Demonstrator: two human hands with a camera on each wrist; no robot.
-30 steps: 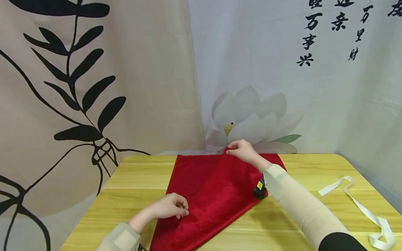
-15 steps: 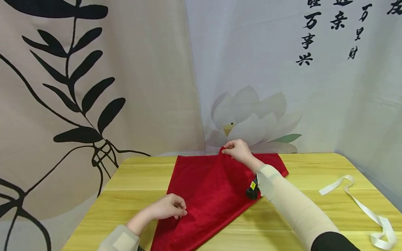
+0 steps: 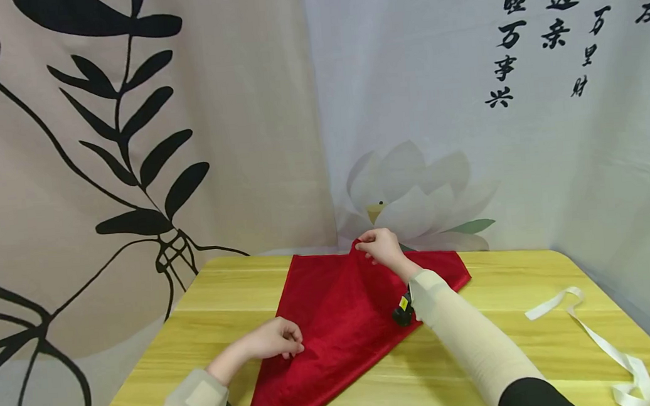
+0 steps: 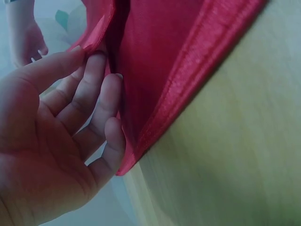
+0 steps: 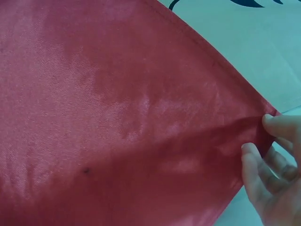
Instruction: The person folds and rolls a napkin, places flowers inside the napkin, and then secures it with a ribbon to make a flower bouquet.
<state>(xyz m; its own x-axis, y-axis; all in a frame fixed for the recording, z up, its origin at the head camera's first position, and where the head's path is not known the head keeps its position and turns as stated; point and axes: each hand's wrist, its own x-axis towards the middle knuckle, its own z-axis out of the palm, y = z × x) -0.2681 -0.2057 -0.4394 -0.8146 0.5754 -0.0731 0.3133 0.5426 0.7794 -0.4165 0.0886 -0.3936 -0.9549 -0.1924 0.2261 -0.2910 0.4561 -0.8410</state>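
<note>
A red cloth (image 3: 334, 334) with a satiny sheen is spread on the wooden table, part of it lifted and folded over. My left hand (image 3: 275, 342) is at its left edge; the left wrist view shows thumb and index finger pinching the hem, the other fingers (image 4: 115, 136) loosely bent. At the far side, my right hand (image 3: 381, 247) pinches a raised corner of the cloth between thumb and fingertips. In the right wrist view that corner of cloth (image 5: 141, 108) is stretched toward the right hand (image 5: 280, 174). Part of the back edge is hidden by the right forearm.
A white ribbon (image 3: 601, 341) lies curled on the right side of the table (image 3: 503, 316). Behind the table hangs a pale printed curtain (image 3: 262, 119) with plants and characters. Small black devices (image 3: 403, 311) are strapped at both wrists.
My right hand has moved slightly left with the cloth corner, and more of the cloth's right corner shows behind the forearm. The left hand stays almost where it was. The view shifts a little.
</note>
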